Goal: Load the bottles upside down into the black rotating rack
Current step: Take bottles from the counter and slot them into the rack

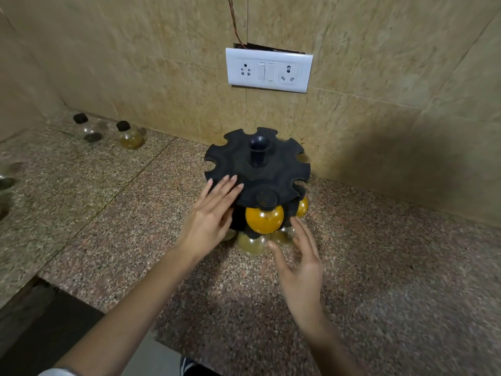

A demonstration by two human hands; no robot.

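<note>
**Bottles [130, 135] loose at the back left; black rack [257, 164] between two open hands**

Far left, something blurred sits at the bench [108, 213] edge; I cannot tell what it is. Near the wall, well apart from the rack, stand a dark-filled bottle [88, 130] and, to its right, a yellowish bottle [130, 139], both upright with black caps. The left hand [214, 213] lies on the rim of the rack's top disc, fingers [230, 185] straight and gripping nothing. An orange bottle [264, 219] hangs from a front slot just beside it; pale bottles [252, 242] sit in the lower tier. The right hand [301, 256] is near these, fingers spread and empty; whether it touches them is unclear.

The loose bottles look small, round-bellied and smooth; probably light, possibly slippery, perhaps breakable if glass. A pinch at the neck below the cap, or a wrap round the belly, seems safest; the caps should be tight before inverting. The rack may turn when pushed, so one hand should hold it.
</note>
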